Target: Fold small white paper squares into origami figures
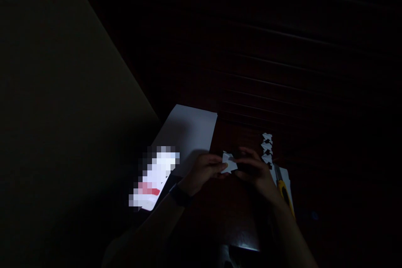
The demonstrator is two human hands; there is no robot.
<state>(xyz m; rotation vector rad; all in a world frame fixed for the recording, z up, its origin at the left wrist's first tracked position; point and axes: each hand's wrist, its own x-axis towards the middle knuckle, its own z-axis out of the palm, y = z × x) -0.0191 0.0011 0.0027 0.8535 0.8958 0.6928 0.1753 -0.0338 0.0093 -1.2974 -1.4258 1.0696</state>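
A small folded piece of white paper (229, 162) is pinched by my left hand (205, 169), with the thumb on top at its left edge. My right hand (256, 171) is at the paper's right edge, fingers apart; one fingertip seems to touch it, though the dark hides the exact contact. To the right, several small folded white paper pieces (266, 147) lie in a column. A yellow utility knife (283, 192) rests on some white paper (287, 176) beside my right forearm, which partly covers it.
Large white sheets (188, 130) lie on the dark wooden table (226, 209) at left. Over their near edge is a lit phone (157, 180), its screen blurred out. A pale wall (63, 92) rises at the left. Most of the surroundings are too dark to make out.
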